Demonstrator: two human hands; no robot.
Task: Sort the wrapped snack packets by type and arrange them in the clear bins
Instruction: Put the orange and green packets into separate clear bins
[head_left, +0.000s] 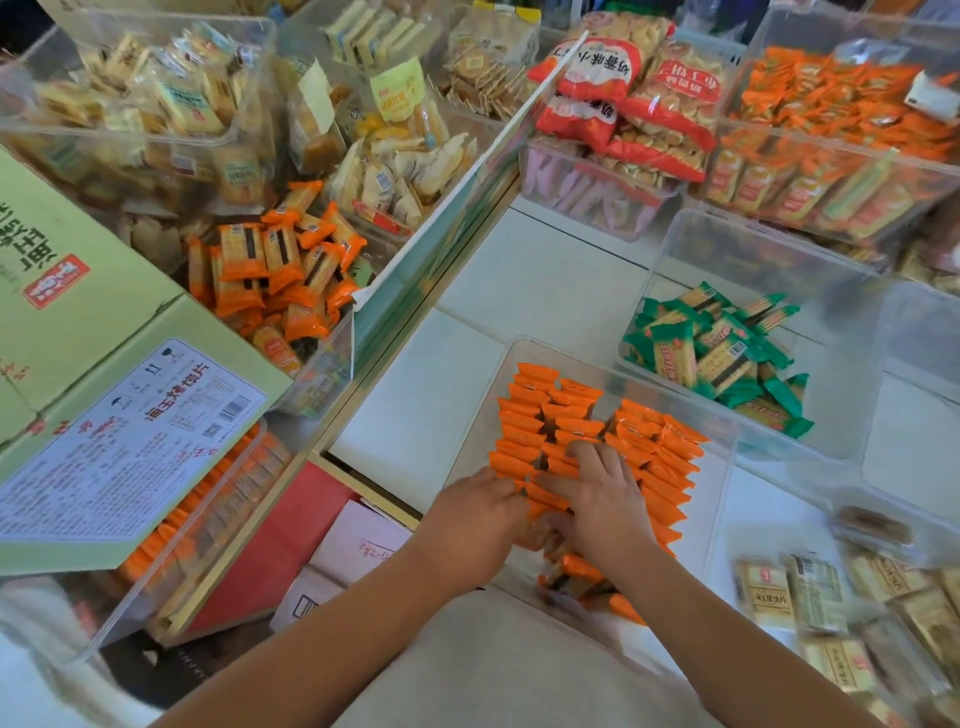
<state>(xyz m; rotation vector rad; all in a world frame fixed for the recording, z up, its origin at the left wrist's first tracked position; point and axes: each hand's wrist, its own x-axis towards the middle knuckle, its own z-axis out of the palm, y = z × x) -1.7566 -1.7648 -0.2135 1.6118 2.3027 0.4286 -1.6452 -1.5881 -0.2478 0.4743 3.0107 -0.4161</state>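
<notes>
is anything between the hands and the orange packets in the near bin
Nothing visible does. The left hand and the right hand both touch the orange packets inside the open-topped clear bin.

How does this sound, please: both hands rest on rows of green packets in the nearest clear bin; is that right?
Not quite. The head view shows the left hand and right hand on rows of orange packets in the nearest clear bin; the green packets lie in the bin behind it.
</notes>
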